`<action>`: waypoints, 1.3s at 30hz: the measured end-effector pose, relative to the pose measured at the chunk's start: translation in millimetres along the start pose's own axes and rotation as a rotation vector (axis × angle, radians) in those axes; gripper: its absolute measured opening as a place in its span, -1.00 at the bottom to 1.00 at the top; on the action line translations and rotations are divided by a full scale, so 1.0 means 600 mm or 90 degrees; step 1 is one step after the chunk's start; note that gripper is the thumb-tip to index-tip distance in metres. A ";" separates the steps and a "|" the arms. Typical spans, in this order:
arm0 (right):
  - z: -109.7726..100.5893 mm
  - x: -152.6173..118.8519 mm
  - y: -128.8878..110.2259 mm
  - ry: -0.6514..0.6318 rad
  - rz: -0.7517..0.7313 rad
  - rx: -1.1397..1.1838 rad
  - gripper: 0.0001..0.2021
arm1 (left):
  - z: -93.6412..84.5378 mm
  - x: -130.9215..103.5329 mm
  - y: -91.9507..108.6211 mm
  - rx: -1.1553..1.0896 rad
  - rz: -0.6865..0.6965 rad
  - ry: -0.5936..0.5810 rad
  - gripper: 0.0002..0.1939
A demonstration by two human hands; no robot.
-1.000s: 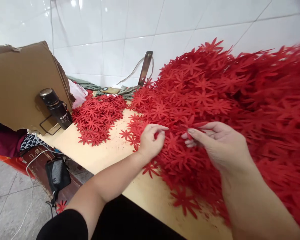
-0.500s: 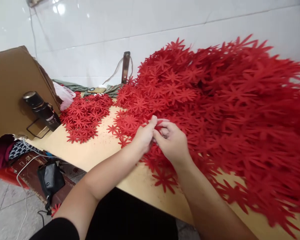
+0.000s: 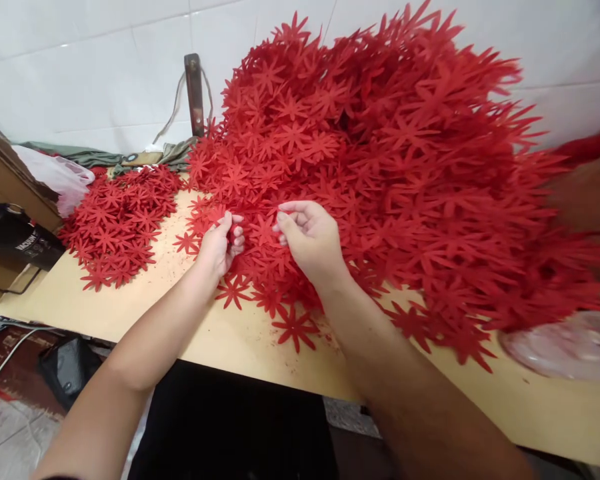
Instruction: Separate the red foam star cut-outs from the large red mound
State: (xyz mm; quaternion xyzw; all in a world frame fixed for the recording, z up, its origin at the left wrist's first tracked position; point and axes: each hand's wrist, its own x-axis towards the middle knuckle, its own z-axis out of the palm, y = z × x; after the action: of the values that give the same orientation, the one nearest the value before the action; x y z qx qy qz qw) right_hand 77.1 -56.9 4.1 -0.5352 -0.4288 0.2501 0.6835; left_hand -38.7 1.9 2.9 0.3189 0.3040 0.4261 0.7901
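Observation:
Both my hands hang over the near side of a large heap of red flower-shaped cut-outs (image 3: 360,153), a hand's width apart. My left hand (image 3: 220,247) is closed, thumb against the curled fingers; whatever it may hold is lost against the red behind. Thumb and forefinger of my right hand (image 3: 313,240) are pinched together, and I cannot make out anything between them. Below the hands, a single red cut-out (image 3: 295,328) with long narrow petals lies near the table's front edge.
A smaller pile of red cut-outs (image 3: 125,223) lies to the left, beside a white plastic bag (image 3: 55,170) and a black vacuum flask (image 3: 23,233). A clear plastic container (image 3: 565,345) sits at the right. Behind the tabletop (image 3: 190,333) rises a tiled wall (image 3: 115,80).
My hands, together half a second ago, have come apart, the left one moving left. The view has swung right, bringing the clear plastic container into sight.

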 end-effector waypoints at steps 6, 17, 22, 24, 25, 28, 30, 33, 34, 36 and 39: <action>0.017 0.014 0.034 -0.069 -0.064 -0.027 -0.69 | 0.015 -0.009 -0.017 0.104 -0.055 -0.046 -0.37; 0.007 -0.021 0.069 -0.138 -0.177 -0.148 -0.67 | 0.031 -0.008 -0.042 0.138 0.027 0.015 -0.67; 0.001 -0.021 0.075 -0.151 -0.102 -0.067 -0.58 | 0.034 -0.015 -0.044 0.181 0.002 -0.001 -0.84; 0.000 -0.019 0.075 -0.172 -0.067 -0.025 -0.57 | 0.030 -0.014 -0.043 0.188 -0.002 -0.004 -0.88; -0.001 -0.019 0.075 -0.187 -0.054 -0.006 -0.57 | 0.027 -0.013 -0.042 0.179 -0.003 -0.014 -0.89; -0.002 -0.020 0.073 -0.212 -0.050 0.010 -0.55 | 0.015 -0.008 -0.038 0.117 -0.032 -0.047 -0.81; -0.002 -0.023 0.072 -0.210 -0.085 -0.027 -0.53 | 0.010 -0.007 -0.035 0.083 -0.070 -0.042 -0.67; 0.000 -0.026 0.069 -0.203 -0.146 -0.105 -0.55 | 0.008 -0.009 -0.031 0.054 -0.108 -0.015 -0.51; 0.000 -0.026 0.068 -0.200 -0.156 -0.126 -0.57 | 0.009 -0.010 -0.030 0.050 -0.114 -0.014 -0.49; 0.001 -0.025 0.068 -0.194 -0.157 -0.147 -0.59 | 0.012 -0.013 -0.029 0.050 -0.118 -0.024 -0.48; -0.001 -0.021 0.071 -0.197 -0.121 -0.113 -0.55 | 0.016 -0.016 -0.029 0.062 -0.110 -0.039 -0.46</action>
State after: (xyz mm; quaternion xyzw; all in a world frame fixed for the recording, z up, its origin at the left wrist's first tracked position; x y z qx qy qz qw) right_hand 76.0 -54.3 -40.0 -0.5057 -0.5976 0.2249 0.5801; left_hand -27.6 -16.4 -2.8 0.3426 0.3266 0.3315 0.8161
